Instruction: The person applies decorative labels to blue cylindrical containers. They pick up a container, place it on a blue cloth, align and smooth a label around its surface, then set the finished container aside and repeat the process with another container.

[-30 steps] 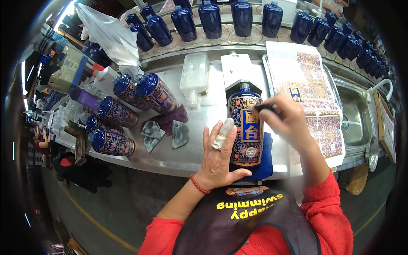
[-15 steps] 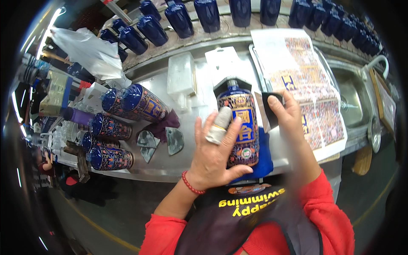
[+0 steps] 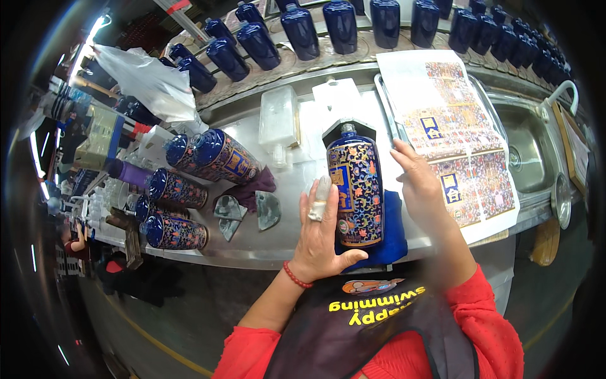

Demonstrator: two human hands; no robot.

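Observation:
A dark blue bottle [image 3: 360, 196] with a patterned floral wrap lies on its back in the middle of the steel counter. Its neck points away from me, beside a dark angular support [image 3: 367, 131]. My left hand [image 3: 315, 234] lies flat along the bottle's left side, fingers stretched and thumb near its base; one finger wears a pale cover. To the right, my right hand [image 3: 420, 183] is apart from the bottle, fingers extended, beside the printed sheets [image 3: 470, 151]. Nothing shows in it, though its palm is hidden. A blue cloth [image 3: 394, 230] lies partly under the bottle.
Several wrapped bottles [image 3: 230, 158] stand at left, near a purple cloth [image 3: 255, 189] and grey-green scraper pieces [image 3: 268, 211]. A clear rectangular container [image 3: 278, 120] lies behind them. Plain blue bottles [image 3: 344, 28] line the far ledge. A sink [image 3: 533, 148] is at right.
The bottle has rolled left, moving its label panel toward my left hand. The black flat tool in my right hand is no longer visible. My right hand has shifted slightly left and its fingers have straightened.

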